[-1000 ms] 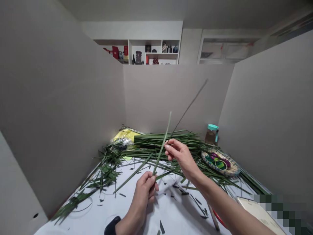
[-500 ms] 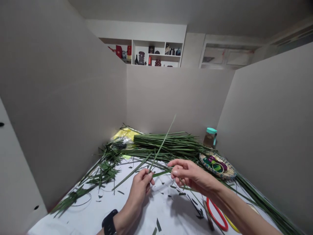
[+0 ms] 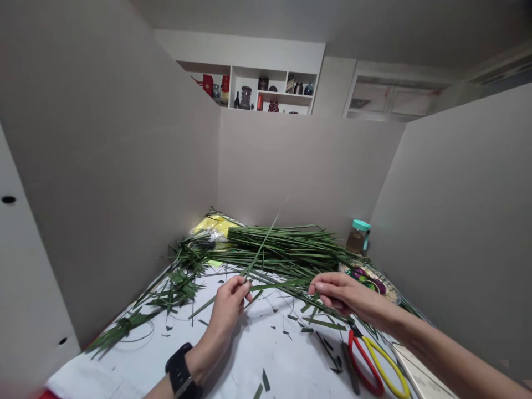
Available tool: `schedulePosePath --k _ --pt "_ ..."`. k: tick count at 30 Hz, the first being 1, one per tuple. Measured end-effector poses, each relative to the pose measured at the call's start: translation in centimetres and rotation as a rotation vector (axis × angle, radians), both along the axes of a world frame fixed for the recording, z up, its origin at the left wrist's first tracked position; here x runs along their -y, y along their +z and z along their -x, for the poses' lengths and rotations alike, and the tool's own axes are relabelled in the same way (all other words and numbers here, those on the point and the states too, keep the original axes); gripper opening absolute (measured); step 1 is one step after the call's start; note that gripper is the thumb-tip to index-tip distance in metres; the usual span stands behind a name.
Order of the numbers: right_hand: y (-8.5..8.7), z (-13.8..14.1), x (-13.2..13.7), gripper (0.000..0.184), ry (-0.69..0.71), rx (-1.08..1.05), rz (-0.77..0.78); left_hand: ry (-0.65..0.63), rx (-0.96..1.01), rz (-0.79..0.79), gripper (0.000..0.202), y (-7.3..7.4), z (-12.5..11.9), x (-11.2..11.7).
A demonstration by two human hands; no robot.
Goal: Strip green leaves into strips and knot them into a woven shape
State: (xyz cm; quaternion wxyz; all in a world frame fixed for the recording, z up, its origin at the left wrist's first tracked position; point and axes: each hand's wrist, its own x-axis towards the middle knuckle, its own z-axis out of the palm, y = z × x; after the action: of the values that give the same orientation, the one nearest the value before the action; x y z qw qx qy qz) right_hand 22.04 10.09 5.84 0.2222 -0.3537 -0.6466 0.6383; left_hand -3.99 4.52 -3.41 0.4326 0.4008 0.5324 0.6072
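My left hand (image 3: 230, 302) is closed in a pinch on a green leaf strip (image 3: 282, 285) above the white-covered table. From the same fingers a thin leaf blade (image 3: 266, 238) slants up and to the right, its tip narrow and pale. My right hand (image 3: 343, 291) has its thumb and forefinger pressed together at the other end of the strip, which stretches nearly level between both hands. Below the right hand lie scissors (image 3: 366, 366) with one red and one yellow handle loop. A dark, narrow tool (image 3: 349, 368) rests beside them.
Long green leaves (image 3: 286, 244) are heaped at the back, near a yellow bag (image 3: 214, 224). Woven leaf pieces (image 3: 178, 288) lie at left. A lidded cup (image 3: 358, 235), a woven basket (image 3: 388, 285) and a pale box (image 3: 419, 371) stand right. Leaf scraps dot the cloth (image 3: 233, 360).
My right hand has moved right, away from the left hand, and the leaf strip now spans the wider gap. My left hand has shifted slightly left. The scissors show more fully.
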Motion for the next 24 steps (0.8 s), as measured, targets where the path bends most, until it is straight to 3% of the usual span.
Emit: schedulePosePath --k 3,6,9,12,14,17,20,24 --pt "0.4 0.6 1.4 0.041 -0.051 -0.084 -0.016 0.002 0.016 -0.016 0.018 0.1 0.0 0.2" --pt "-0.6 1.8 4.2 0.05 -0.054 -0.2 0.023 -0.006 0.048 -0.036 0.019 0.1 0.0 0.2" --pt "-2.1 2.1 6.2 0.052 0.146 -0.261 0.176 -0.038 0.077 -0.062 0.02 0.2 0.3 0.0" --pt "-3.1 1.0 5.5 0.05 0.392 0.059 0.255 -0.103 0.085 -0.075 0.019 0.5 0.6 -0.2" --pt "-3.3 -0.4 3.6 0.049 0.417 0.282 0.223 -0.139 0.079 -0.08 0.017 0.7 0.8 -0.3" --pt "-2.5 -2.4 -0.2 0.04 0.272 0.355 0.089 -0.157 0.054 -0.082 0.016 0.8 0.8 -0.3" --pt "-0.5 -3.1 -3.0 0.032 0.084 0.369 -0.143 -0.159 0.014 -0.057 0.016 0.6 0.7 -0.4" --pt "2.9 -1.2 -3.2 0.028 -0.1 0.359 -0.539 -0.133 -0.034 -0.011 0.017 0.0 0.6 -0.5"
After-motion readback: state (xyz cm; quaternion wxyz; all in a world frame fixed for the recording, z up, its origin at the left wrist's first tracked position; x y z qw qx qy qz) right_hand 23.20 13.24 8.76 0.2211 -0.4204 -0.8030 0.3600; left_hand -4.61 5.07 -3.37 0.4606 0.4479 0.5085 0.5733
